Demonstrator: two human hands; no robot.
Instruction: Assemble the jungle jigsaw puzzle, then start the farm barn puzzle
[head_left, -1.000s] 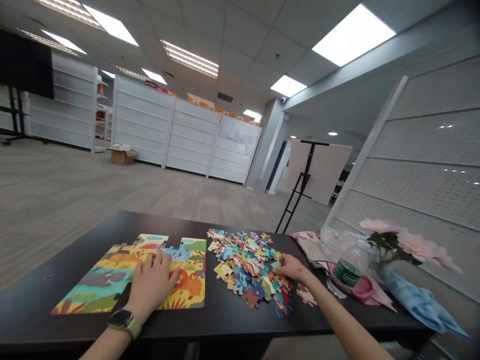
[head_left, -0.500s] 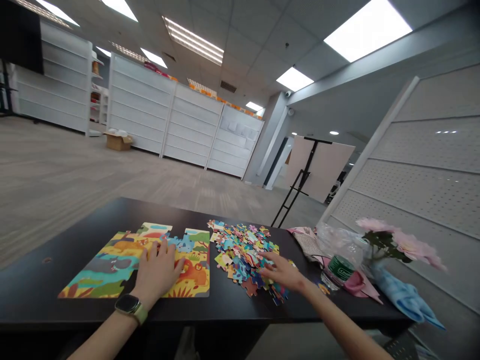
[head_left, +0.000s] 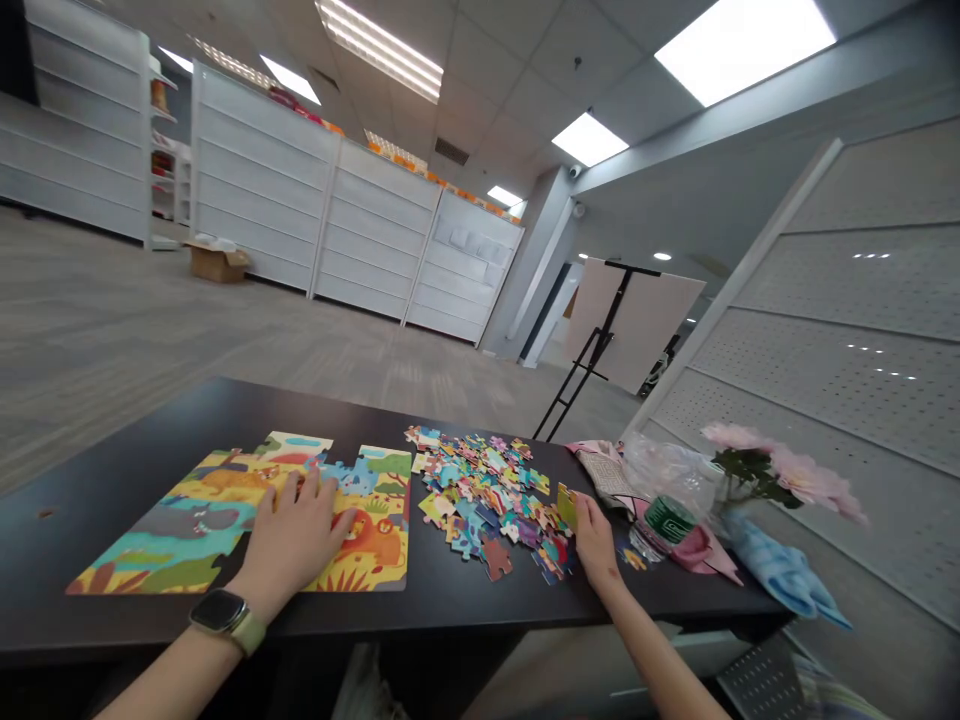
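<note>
the partly assembled animal jigsaw puzzle lies flat on the left part of the dark desk, its long axis running left to right, its picture the right way up for the person. an indentation breaks its far edge. the left hand rests palm down over its middle, fingers spread and pointing away from the person. at the right side of the heap of loose jigsaw pieces, the right hand pinches a yellow-green jigsaw piece between thumb and fingers; that piece is on edge, its longer visible axis close to vertical, top leaning slightly left. near the right hand is a clear bottle with a green label.
</note>
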